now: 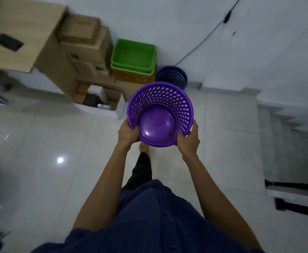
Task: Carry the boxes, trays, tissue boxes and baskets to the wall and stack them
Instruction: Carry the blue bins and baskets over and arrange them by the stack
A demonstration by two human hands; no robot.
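We've got the purple basket (160, 106) mid-frame: holey walls, solid round bottom, mouth tipped toward us. Left grip (129, 133) and right grip (188, 138) both curl round its near rim. It's all pretty blurry, and its far edge covers part of the blue basket (172, 76) by the wall. Green trays (134, 55) sit stacked beside cardboard boxes (87, 52), upper centre.

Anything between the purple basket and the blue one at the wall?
Nothing visible. The left hand and right hand grip the purple basket; the blue basket stands open at the wall, right of the green trays. Only bare floor tile shows between, though the purple rim hides part of the gap.
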